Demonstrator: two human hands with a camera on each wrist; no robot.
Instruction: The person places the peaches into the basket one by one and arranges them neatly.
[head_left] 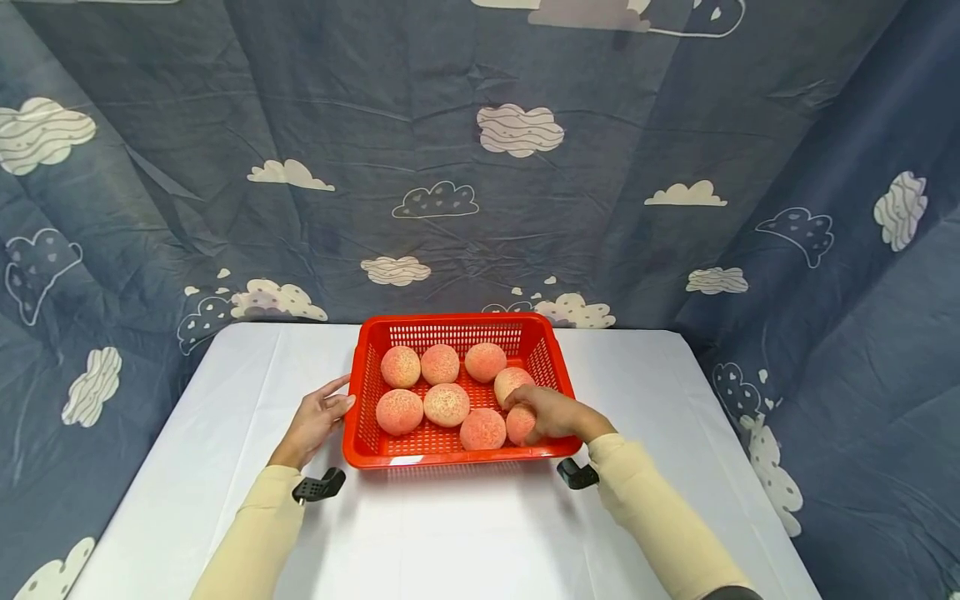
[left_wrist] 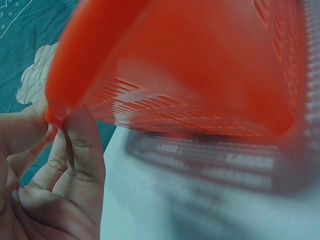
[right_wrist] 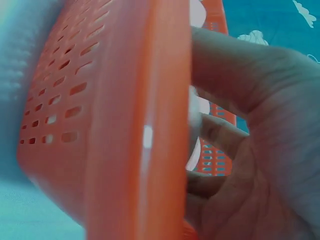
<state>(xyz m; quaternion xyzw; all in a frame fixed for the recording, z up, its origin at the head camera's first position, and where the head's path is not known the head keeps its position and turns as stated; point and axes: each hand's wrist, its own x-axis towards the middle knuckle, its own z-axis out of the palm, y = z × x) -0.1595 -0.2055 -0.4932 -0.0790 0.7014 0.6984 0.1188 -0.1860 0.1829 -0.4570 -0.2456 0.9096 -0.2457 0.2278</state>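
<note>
A red plastic basket (head_left: 457, 458) with slotted walls holds several round, fuzzy pink-and-yellow peaches (head_left: 447, 405). At the basket's left side my left hand (head_left: 315, 423) pinches the rim; the left wrist view shows the thumb and fingers (left_wrist: 82, 155) on either side of it. My right hand (head_left: 557, 412) reaches over the right rim and grips a peach (head_left: 520, 425) in the front right corner, its fingers partly covering the fruit. Just behind that hand lies another peach (head_left: 513, 383). The basket wall (right_wrist: 115, 120) hides most of the gripped peach in the right wrist view.
The basket stands toward the back of a table with a white cloth (head_left: 450, 533). Behind and to both sides hangs a dark blue curtain (head_left: 442, 142) with a cloud pattern. Black wrist devices (head_left: 320, 485) sit under both wrists.
</note>
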